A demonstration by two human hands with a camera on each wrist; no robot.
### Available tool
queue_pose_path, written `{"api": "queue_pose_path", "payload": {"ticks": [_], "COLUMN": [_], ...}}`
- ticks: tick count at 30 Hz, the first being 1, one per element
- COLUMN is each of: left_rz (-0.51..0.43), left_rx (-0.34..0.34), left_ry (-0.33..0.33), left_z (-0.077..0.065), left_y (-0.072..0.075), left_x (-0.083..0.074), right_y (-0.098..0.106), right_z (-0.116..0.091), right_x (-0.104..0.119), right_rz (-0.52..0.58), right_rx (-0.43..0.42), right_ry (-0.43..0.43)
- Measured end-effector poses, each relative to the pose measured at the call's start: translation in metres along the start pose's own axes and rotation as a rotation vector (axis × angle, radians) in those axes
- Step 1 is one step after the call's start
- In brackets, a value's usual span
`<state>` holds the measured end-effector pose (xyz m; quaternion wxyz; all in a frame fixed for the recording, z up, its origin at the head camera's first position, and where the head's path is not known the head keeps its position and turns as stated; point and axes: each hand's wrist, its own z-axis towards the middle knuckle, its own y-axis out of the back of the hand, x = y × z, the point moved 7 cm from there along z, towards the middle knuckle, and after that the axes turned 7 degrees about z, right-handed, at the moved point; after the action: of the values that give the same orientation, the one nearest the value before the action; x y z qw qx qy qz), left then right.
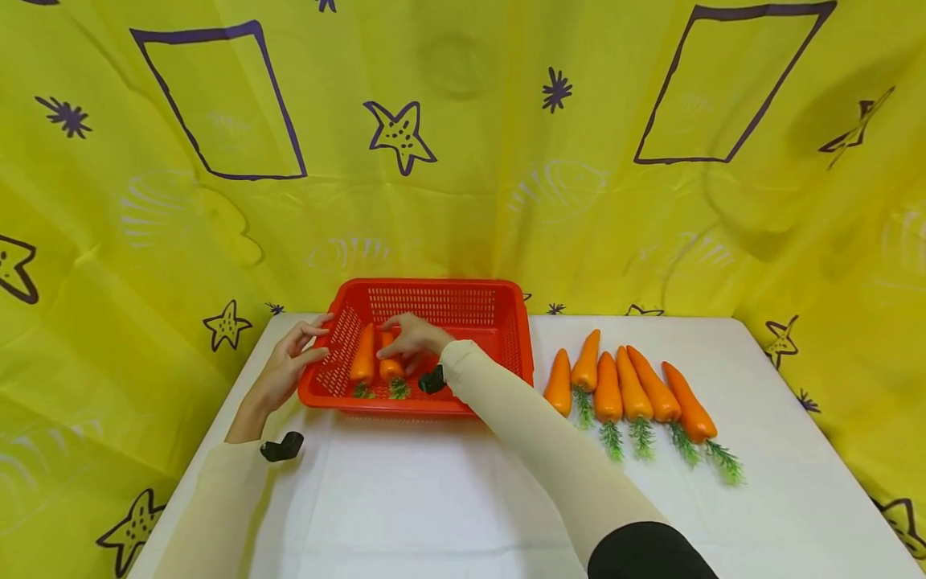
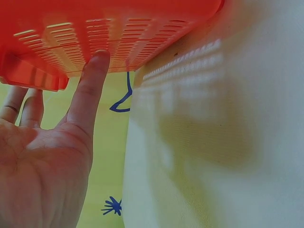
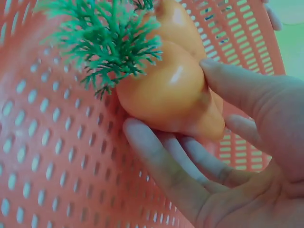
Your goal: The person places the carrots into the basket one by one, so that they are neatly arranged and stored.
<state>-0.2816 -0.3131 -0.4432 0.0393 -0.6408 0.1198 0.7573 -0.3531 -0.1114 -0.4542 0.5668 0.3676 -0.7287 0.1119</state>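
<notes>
A red plastic basket (image 1: 434, 408) with slotted walls stands at the back of the table. Inside its left end lie two orange toy carrots with green tops, side by side. My right hand (image 1: 414, 342) reaches in and holds the carrot (image 1: 391, 368) on the right, thumb on one side and fingers on the other, as the right wrist view shows. The other carrot (image 1: 364, 354) lies against it, by the basket's left wall. My left hand (image 1: 285, 362) is at the basket's left side, its extended fingers touching the outer wall (image 2: 95, 38) near the rim.
Several more toy carrots (image 1: 608, 386) lie in a loose row on the white tablecloth (image 1: 405, 498), right of the basket. A yellow patterned curtain (image 1: 463, 217) hangs behind and beside the table.
</notes>
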Motion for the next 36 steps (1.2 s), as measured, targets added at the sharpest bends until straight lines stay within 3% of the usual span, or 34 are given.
{"api": "queue_pose_path", "payload": {"ticks": [9,25,31,36], "left_rz": [-0.007,0.003,-0.003,-0.001], "left_rx": [0.004,0.002,0.002,-0.004], "left_ry": [0.002,0.016,0.010,0.014], "left_z": [-0.001,0.000,0.001,-0.001], "left_y": [-0.002,-0.003,-0.002,0.000], "left_x": [0.001,-0.001,-0.002,0.000], "right_y": [-0.008,-0.008,-0.005,0.002], "right_z": [0.003,-0.001,-0.001,-0.005], "right_x": [0.000,0.002,0.003,0.009], "right_rz": [0.051,0.030,-0.023,-0.158], "right_rx": [-0.010,0.007,0.040,0.058], "right_ry": [-0.044,-0.034,-0.017,0.047]}}
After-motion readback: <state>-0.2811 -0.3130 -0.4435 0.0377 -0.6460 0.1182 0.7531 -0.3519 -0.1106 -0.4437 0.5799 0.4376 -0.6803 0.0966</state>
